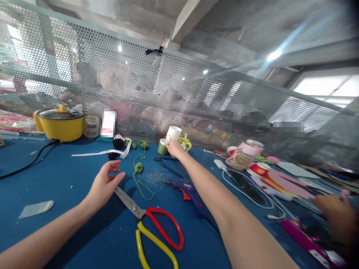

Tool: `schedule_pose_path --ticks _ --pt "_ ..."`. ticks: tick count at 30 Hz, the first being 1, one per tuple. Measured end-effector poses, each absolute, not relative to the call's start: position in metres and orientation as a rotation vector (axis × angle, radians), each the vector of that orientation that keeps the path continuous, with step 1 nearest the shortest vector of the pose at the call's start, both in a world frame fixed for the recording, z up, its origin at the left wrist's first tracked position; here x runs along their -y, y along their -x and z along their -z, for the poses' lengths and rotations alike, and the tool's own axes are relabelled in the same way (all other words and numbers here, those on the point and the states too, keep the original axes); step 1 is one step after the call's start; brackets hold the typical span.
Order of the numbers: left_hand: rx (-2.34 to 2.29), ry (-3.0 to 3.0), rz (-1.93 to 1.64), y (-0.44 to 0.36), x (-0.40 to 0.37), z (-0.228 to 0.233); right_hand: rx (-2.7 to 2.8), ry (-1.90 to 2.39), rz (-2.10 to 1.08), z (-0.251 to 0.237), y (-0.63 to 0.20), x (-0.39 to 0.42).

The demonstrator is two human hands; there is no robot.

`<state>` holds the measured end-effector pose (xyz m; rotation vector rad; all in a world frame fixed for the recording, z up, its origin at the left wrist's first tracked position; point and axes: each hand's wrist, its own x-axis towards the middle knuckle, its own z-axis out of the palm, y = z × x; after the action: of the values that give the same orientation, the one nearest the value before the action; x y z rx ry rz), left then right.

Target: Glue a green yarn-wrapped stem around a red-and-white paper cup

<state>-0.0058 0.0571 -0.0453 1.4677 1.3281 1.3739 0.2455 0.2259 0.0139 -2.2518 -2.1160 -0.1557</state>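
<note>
1. My right grip (176, 148) shows me mostly its back, so I cannot tell how far its fingers have closed or whether they have hold of the green spool (162, 148).
2. The right forearm hides part of the pliers (171, 170) and the cord of the glue gun (179, 184).
3. The yellow handle of the scissors (137, 210) is cut off at the bottom edge; another person's hand (333, 209) is a blur at far right.
4. The spool stands upright at the right grip's fingertips, toward the back of the table (92, 235), near a white roll (175, 131).
5. My left grip (108, 181) is open, thumb spread from loosely curled fingers, with nothing visible in it (it covers the blade tip).
6. Beyond, a perforated panel (126, 93) has round holes; green yarn (138, 168) lies in a small ball with curling tails on the blue surface.
</note>
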Motion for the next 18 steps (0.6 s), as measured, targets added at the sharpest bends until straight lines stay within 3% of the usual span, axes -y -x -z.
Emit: schedule_pose_path --ticks 7,13,18 --pt "-1.354 -1.478 -1.367 0.007 -0.058 0.045 2.169 2.121 0.132 -0.033 -0.226 -0.19" --pt "-1.442 -1.564 -1.382 0.011 -0.061 0.048 2.575 1.657 -0.254 -0.018 -0.181 -0.124" --pt "-1.486 -1.629 -1.37 0.016 -0.06 0.046 2.588 1.543 -0.401 0.005 -0.161 -0.098"
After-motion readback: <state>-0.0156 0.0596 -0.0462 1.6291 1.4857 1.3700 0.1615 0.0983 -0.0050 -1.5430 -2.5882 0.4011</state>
